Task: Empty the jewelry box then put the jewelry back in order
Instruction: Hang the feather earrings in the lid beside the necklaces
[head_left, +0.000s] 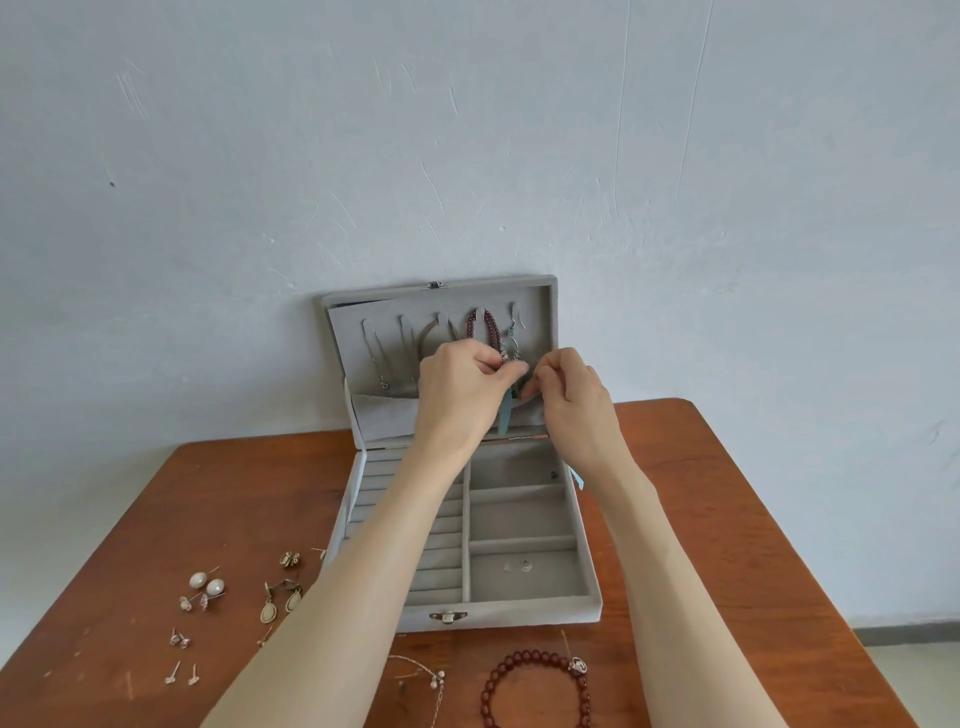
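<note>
Grey velvet jewelry box (519, 613) open on a wooden table (727, 519), lid (441, 296) propped upright against a pale wall (467, 130). Inside the lid, hanging from a row of notches: thin silver chains (382, 358) at the left, a dark purple beaded strand (485, 327) further right, and a silver hook piece (513, 325) at the far right. Fabric pocket (384, 413) across the lid's lower part. In the base, ring-roll slots (436, 566) on the left, holding nothing that can be made out; three open compartments on the right. Far compartment (514, 470) with one small dark item near its right wall; middle compartment (519, 519) bare; near compartment (524, 571) with two or three tiny pale bits, too small to identify. Metal clasp (448, 617) on the front wall.

Left hand (460, 387) raised to the lid, fingers curled, thumb and forefinger pinched on the silver piece hanging at the far right; a pale blue-green pendant (505, 415) dangling just below that pinch. Right hand (569, 392) just beside it, fingers curled in, fingertips pinched near the same piece; exact contact not clear.

On the table left of the box: pearl studs (207, 583), oval drop earrings (280, 605), several small studs (179, 639). In front of the box: a fine chain (421, 667) and a red beaded bracelet (535, 691) with a silver charm.
</note>
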